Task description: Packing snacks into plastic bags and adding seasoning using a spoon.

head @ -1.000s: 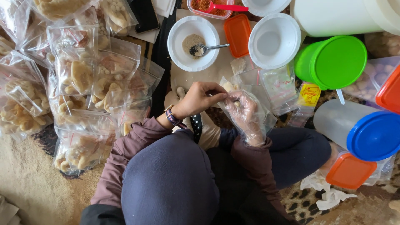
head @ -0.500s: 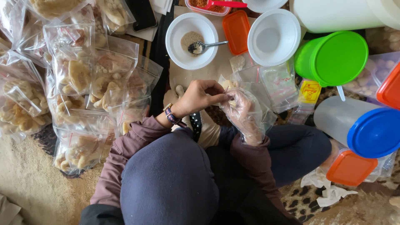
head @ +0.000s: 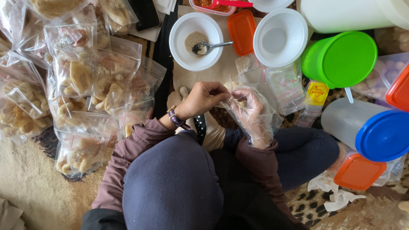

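Where the scene is read from the left, a heap of clear zip bags of pale fried snacks point(head: 85, 85) is found well to the left of the white bowl with the spoon point(head: 181, 40), spread over a beige mat. The bags are glossy and creased, their contents lumpy and tan. Below that bowl, the left hand point(head: 203, 98) is seen bare, a dark strap at the wrist, its fingers curled shut in a pinch on the top edge of a small clear plastic bag point(head: 238, 91). Just right of it, the right hand point(head: 252, 113) is covered by a thin wrinkled transparent glove; its fingers are closed around the same bag from the right side. The bag is held between both hands, above the lap, below and slightly right of the bowl; its contents are pale, but cannot be made out clearly. The bowl itself is round, ribbed and holds brownish powder and a metal spoon point(head: 211, 46). Right of the bowl lie a flat orange lid point(head: 241, 32), an empty white bowl point(head: 294, 38), then a round green lid point(head: 345, 57). Farther right and lower, a blue-lidded translucent jug point(head: 375, 130) is placed.
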